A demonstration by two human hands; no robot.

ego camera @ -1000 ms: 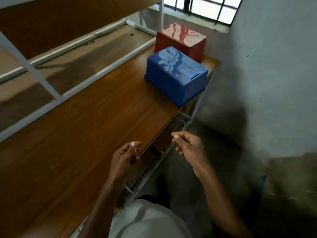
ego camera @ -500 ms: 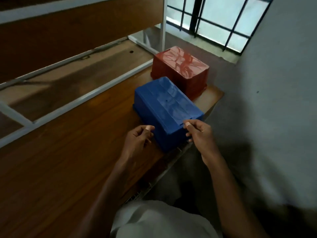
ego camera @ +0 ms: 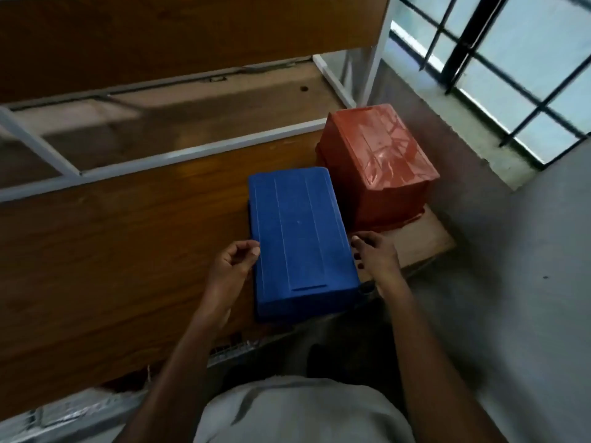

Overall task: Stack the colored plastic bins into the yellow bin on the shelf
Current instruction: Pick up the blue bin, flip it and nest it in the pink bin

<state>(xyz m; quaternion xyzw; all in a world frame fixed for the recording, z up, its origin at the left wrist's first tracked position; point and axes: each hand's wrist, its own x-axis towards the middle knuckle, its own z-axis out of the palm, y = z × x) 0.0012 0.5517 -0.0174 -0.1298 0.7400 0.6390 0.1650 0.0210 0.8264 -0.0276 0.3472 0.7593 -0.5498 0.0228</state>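
A blue bin point(ego camera: 300, 238) lies upside down at the front edge of the wooden shelf point(ego camera: 112, 251). A red bin point(ego camera: 380, 158), also upside down, stands just behind it to the right, at the shelf's end. My left hand point(ego camera: 232, 266) presses against the blue bin's left side with curled fingers. My right hand point(ego camera: 377, 257) holds its right side, thumb at the top edge. No yellow bin is in view.
A white metal frame rail point(ego camera: 192, 155) runs across behind the bins, and an upper shelf board point(ego camera: 160, 33) hangs above. A barred window point(ego camera: 511, 59) and a grey wall point(ego camera: 527, 282) close off the right side. Wire mesh point(ego camera: 236, 346) shows below the shelf edge.
My view has moved closer over the bins. Both hands have slid from the blue bin's near corner to its two long sides and taken hold.
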